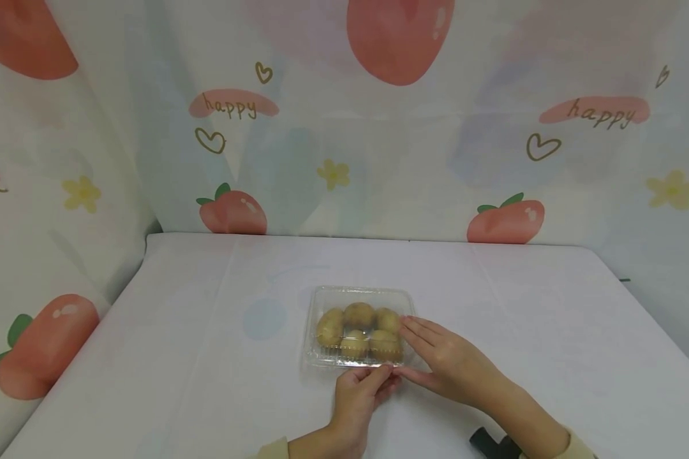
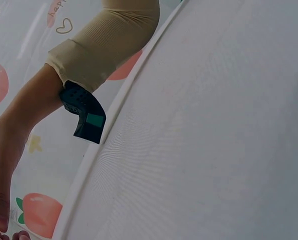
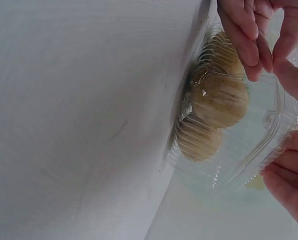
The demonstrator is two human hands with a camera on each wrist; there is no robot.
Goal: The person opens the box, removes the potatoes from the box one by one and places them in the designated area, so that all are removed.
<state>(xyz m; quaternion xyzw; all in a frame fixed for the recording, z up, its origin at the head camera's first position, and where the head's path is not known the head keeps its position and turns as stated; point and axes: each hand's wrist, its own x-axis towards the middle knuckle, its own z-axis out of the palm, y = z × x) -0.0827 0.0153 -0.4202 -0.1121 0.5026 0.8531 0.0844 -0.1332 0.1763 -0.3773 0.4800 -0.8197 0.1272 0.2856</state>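
Observation:
A clear plastic clamshell box [image 1: 316, 357] with several potatoes [image 1: 359, 315] inside sits on the white table. At its front edge, near the right corner, my left hand [image 1: 358, 398] pinches the rim between thumb and fingers. My right hand [image 1: 456, 363] spans that corner, its straight fingers against the right side of the lid and its thumb at the front rim beside the left thumb. In the right wrist view, the lid [image 3: 244, 155] rises over the potatoes, with both thumb tips close together at its rim. The left wrist view catches my right hand [image 2: 4, 155] at its left edge.
A white cloth covers the table [image 1: 166, 357]. Behind it and to the left hang printed curtains [image 1: 298, 210] with fruit, flowers and hearts. A dark wrist mount [image 1: 496, 443] shows at my right forearm, close to the tabletop in the head view.

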